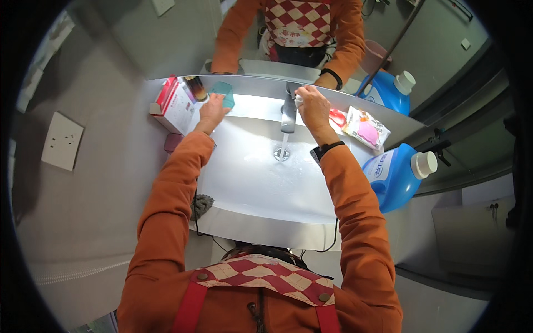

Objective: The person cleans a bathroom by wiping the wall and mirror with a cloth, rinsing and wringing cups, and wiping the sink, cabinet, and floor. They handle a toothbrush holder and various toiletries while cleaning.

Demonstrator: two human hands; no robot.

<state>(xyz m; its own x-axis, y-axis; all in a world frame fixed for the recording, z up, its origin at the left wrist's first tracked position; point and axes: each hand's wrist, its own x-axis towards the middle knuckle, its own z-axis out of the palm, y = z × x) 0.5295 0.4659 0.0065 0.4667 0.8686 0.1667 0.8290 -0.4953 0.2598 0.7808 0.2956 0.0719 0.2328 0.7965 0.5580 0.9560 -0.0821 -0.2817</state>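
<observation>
Water runs from the faucet onto the drain of the white washbasin. My right hand is closed around something small and white, just right of the faucet's top. My left hand is at the back left rim, its fingers at a teal translucent container; whether they grip it or only touch it I cannot tell. A dark bottle and a red and white cardboard box stand left of that hand.
A blue jug with a white cap stands at the right. A soft white and pink packet and a red item lie on the back right ledge. A grey cloth is at the front left. The mirror rises behind the basin.
</observation>
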